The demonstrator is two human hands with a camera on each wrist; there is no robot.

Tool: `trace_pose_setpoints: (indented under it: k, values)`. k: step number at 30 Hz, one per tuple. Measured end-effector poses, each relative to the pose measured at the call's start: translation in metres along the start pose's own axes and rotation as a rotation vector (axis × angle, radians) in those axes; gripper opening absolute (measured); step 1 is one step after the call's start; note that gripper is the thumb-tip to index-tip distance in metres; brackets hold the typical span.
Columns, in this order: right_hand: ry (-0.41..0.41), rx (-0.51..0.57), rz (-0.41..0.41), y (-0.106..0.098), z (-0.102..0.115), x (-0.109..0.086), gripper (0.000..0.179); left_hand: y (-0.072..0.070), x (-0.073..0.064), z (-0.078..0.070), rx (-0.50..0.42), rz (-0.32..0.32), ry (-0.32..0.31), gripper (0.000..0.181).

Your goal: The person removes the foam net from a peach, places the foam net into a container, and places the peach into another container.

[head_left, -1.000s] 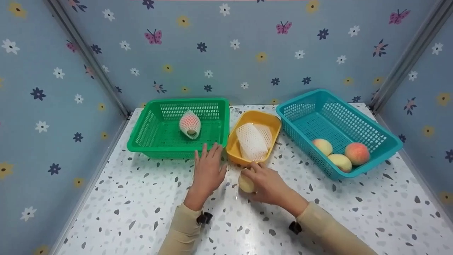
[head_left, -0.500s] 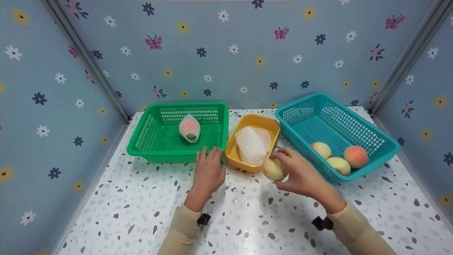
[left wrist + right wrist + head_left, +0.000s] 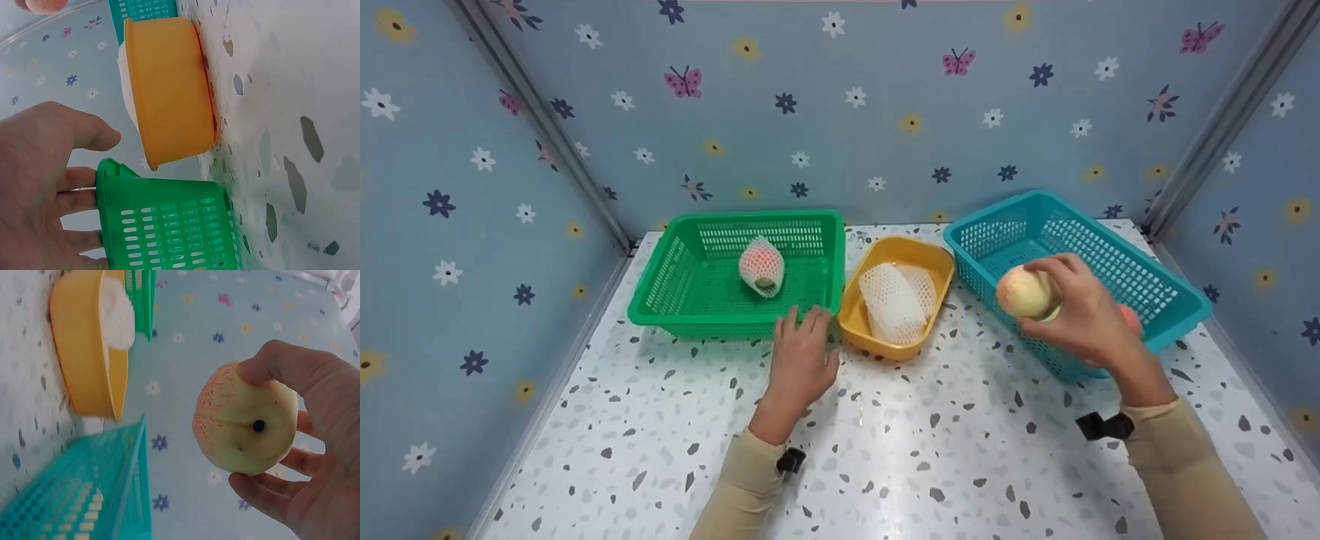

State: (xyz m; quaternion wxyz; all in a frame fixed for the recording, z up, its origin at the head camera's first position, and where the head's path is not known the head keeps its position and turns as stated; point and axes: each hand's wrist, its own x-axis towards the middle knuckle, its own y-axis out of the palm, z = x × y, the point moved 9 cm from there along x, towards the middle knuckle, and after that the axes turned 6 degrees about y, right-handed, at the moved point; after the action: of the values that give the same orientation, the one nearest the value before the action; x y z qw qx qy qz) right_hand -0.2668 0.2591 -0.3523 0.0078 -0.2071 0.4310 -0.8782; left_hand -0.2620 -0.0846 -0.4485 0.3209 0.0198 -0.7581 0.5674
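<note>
My right hand (image 3: 1084,309) grips a pale yellow peach (image 3: 1024,292) over the near left side of the teal basket (image 3: 1155,268). In the right wrist view, the thumb and fingers hold opposite sides of the peach, which shows red flecks and a small black dot. My left hand (image 3: 801,361) rests its fingertips on the near rim of the green basket (image 3: 712,325), fingers relaxed. Inside the green basket lies a peach in a white foam net (image 3: 762,267). Part of a red peach (image 3: 1131,319) shows in the teal basket; my right hand hides the others there.
Between the two baskets stands a yellow box (image 3: 885,349) with white foam nets (image 3: 894,304) in it. The speckled white table (image 3: 885,465) meets flower-patterned walls (image 3: 870,135) at the back and both sides.
My right hand has lifted the peach from the table in front of the yellow box and carried it right, over the teal basket. The left hand has stayed at the green rim.
</note>
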Motion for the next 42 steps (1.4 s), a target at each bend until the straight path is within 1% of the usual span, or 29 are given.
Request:
trace_pose_setpoints:
  k: [5,11,14,19,23,25,33,37,42]
  values:
    - [0.086,-0.003,-0.007,-0.018,-0.032,0.008,0.065,0.000,0.002,0.001,0.007,-0.003,-0.007,0.056]
    - [0.160,-0.012,0.000,-0.028,-0.068,0.013,0.063,0.000,0.001,0.003,0.006,-0.017,-0.017,0.054]
    - [0.195,-0.014,0.019,-0.028,-0.084,0.015,0.063,0.001,0.001,0.004,0.000,-0.011,-0.022,0.053]
    - [0.255,-0.030,0.071,-0.021,-0.110,0.020,0.066,0.001,0.000,0.004,0.002,-0.009,-0.022,0.053]
    - [0.276,-0.046,0.094,-0.014,-0.129,0.019,0.067,0.001,-0.001,0.002,-0.004,-0.028,-0.007,0.054]
    - [0.277,-0.057,0.104,-0.010,-0.136,0.018,0.067,0.000,-0.001,0.002,-0.010,-0.033,-0.004,0.054]
    - [0.339,-0.064,0.177,0.006,-0.154,0.021,0.074,-0.001,-0.003,0.003,-0.004,-0.036,-0.014,0.056]
    - [0.363,-0.027,0.198,0.010,-0.161,0.021,0.081,0.000,-0.003,0.002,-0.003,-0.022,-0.019,0.057]
    - [0.417,0.013,0.218,0.011,-0.171,0.020,0.076,0.001,-0.003,0.002,0.007,0.002,-0.030,0.057]
